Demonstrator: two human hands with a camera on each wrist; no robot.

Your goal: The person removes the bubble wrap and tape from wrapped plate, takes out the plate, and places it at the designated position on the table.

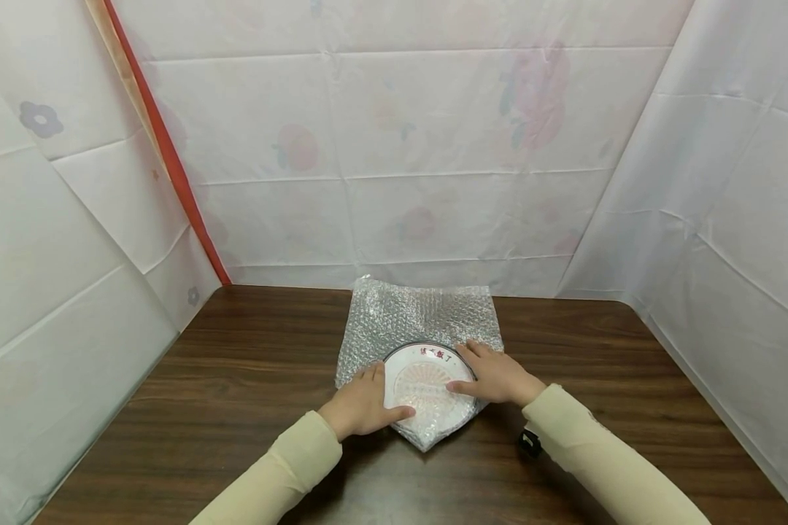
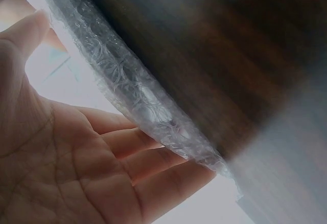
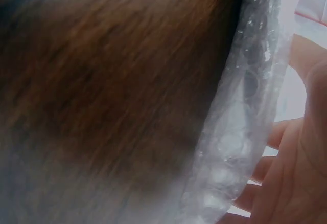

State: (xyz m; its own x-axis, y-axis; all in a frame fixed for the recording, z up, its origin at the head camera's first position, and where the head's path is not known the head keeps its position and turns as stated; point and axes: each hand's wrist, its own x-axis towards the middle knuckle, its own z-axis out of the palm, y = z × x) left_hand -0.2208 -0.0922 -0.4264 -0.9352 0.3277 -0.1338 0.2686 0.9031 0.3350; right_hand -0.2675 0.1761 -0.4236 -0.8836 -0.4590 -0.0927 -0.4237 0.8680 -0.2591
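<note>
The bubble wrap (image 1: 420, 313) lies front to back, its tip (image 1: 425, 442) pointing nearward.

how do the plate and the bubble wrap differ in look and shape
The plate is round; the bubble wrap has corners. The plate is white with red lettering; the bubble wrap is see-through and bubbly. Both are on the dark table.
</note>
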